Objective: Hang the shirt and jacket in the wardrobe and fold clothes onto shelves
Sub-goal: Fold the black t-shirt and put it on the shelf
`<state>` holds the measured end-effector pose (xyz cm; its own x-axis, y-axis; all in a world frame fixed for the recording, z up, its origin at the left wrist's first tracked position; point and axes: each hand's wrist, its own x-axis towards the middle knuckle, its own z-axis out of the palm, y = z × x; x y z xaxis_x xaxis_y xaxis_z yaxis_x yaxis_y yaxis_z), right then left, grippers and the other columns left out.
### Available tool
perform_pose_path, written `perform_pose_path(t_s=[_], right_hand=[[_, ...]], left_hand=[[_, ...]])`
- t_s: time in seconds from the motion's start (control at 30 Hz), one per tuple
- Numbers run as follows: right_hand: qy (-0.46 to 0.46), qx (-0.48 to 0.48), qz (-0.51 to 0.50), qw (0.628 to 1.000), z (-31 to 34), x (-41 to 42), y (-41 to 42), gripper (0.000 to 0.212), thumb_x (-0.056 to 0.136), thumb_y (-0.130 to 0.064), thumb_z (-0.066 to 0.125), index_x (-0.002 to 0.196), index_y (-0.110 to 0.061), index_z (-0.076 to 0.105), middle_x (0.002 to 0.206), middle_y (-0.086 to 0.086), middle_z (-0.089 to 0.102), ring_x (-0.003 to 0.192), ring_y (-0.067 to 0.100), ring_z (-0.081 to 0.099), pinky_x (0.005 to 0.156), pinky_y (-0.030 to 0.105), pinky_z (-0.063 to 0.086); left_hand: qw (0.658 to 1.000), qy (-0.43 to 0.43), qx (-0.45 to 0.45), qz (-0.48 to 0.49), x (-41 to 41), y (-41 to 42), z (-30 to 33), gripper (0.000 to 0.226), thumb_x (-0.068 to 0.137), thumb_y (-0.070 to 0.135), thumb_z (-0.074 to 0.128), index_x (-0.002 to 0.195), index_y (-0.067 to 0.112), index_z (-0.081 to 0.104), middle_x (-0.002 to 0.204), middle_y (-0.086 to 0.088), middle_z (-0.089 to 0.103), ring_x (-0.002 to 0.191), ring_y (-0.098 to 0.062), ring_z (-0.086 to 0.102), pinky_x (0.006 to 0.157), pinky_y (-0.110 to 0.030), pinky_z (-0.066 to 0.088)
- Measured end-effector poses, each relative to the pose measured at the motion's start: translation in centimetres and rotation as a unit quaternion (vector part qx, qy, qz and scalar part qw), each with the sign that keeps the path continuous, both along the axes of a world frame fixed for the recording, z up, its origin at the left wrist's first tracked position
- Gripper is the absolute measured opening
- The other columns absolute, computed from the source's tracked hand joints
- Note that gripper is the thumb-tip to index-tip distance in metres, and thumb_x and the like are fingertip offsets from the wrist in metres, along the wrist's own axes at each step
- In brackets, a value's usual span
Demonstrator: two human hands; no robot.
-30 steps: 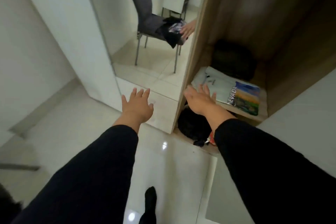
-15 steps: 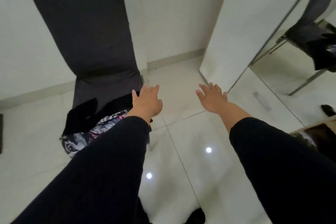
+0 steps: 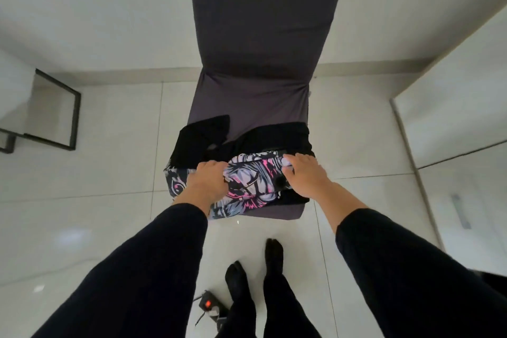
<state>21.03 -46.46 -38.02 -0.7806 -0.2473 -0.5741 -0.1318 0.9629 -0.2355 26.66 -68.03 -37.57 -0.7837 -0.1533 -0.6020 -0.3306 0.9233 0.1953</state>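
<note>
Tiled floor point(image 3: 109, 145), grey chair point(image 3: 260, 90): left hand point(image 3: 206, 183) curled into printed garment point(image 3: 248, 186), right hand point(image 3: 304, 174) spread flat on it, black clothes point(image 3: 200, 140) just beyond fingertips; likely to drag off seat.

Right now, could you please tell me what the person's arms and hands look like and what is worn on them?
Both arms are covered by long, plain black sleeves that end at the wrists. The left sleeve and right sleeve show no logos, stripes or cuffs of another colour. The left hand and right hand are bare: no gloves, and no rings, watch or bracelet visible.
</note>
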Motion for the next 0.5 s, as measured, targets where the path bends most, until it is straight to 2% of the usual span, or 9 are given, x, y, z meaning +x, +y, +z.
perform_pose_path(t_s=[0.07,0.17,0.27,0.33,0.4,0.43,0.5], right_hand=[[-0.014,-0.005,0.029,0.999,-2.6,-0.9,-1.7,0.047,0.100,-0.038,0.032,0.146,-0.027,0.029,0.151,0.005,0.030,0.140,0.028,0.023,0.112,0.052,0.026],[-0.021,0.013,0.054,0.998,-6.3,-2.8,-3.7,0.051,0.099,-0.037,0.037,0.148,-0.027,0.026,0.156,0.005,0.021,0.144,0.027,0.014,0.115,0.053,0.020],[0.021,0.021,0.063,0.998,-9.2,-5.4,-5.5,0.061,0.096,-0.035,0.046,0.150,-0.028,0.018,0.160,0.004,0.004,0.148,0.024,-0.001,0.118,0.051,0.009],[0.060,0.021,0.091,0.994,-10.6,-7.2,-6.4,0.074,0.091,-0.034,0.056,0.151,-0.028,0.012,0.161,0.001,-0.005,0.148,0.020,-0.008,0.117,0.051,0.004],[0.067,0.022,0.127,0.989,-11.6,-8.7,-7.0,0.088,0.086,-0.034,0.065,0.152,-0.029,0.006,0.161,-0.001,-0.008,0.148,0.019,-0.005,0.117,0.050,0.006],[0.063,0.020,0.134,0.989,-11.9,-9.2,-7.2,0.093,0.083,-0.035,0.068,0.152,-0.029,0.005,0.161,-0.001,-0.005,0.148,0.020,0.003,0.116,0.049,0.014],[0.064,0.009,0.125,0.990,-12.3,-9.9,-7.2,0.097,0.078,-0.038,0.073,0.151,-0.028,0.010,0.158,0.000,0.014,0.141,0.024,0.026,0.109,0.047,0.031]], left_hand=[[1.000,-0.006,0.014,0.025,-0.3,-1.4,-2.5,0.057,0.089,0.021,0.056,0.142,0.027,0.036,0.146,0.001,0.035,0.134,-0.024,0.030,0.107,-0.047,0.033],[0.999,0.017,0.015,0.042,-1.6,-3.2,-5.9,0.064,0.088,0.018,0.059,0.145,0.027,0.031,0.155,0.003,0.019,0.138,-0.024,0.023,0.105,-0.047,0.037],[0.999,0.041,-0.021,0.026,-2.9,-4.7,-9.0,0.080,0.083,0.021,0.066,0.147,0.030,0.020,0.157,0.000,-0.004,0.137,-0.028,0.018,0.101,-0.047,0.040],[0.998,0.029,-0.056,0.002,-3.4,-5.8,-10.7,0.086,0.078,0.028,0.071,0.146,0.036,0.018,0.155,-0.002,-0.010,0.136,-0.030,0.017,0.100,-0.047,0.038],[0.996,0.036,-0.083,-0.011,-4.0,-7.0,-11.6,0.082,0.074,0.033,0.075,0.139,0.040,0.027,0.153,-0.002,0.002,0.133,-0.031,0.021,0.097,-0.048,0.039],[0.995,0.052,-0.088,-0.014,-4.2,-7.5,-11.9,0.073,0.074,0.033,0.075,0.134,0.039,0.034,0.149,-0.001,0.013,0.130,-0.029,0.025,0.094,-0.047,0.039],[0.991,0.082,-0.100,-0.023,-4.8,-8.4,-12.1,0.048,0.082,0.025,0.067,0.124,0.035,0.046,0.136,0.000,0.030,0.121,-0.026,0.033,0.085,-0.042,0.040]])
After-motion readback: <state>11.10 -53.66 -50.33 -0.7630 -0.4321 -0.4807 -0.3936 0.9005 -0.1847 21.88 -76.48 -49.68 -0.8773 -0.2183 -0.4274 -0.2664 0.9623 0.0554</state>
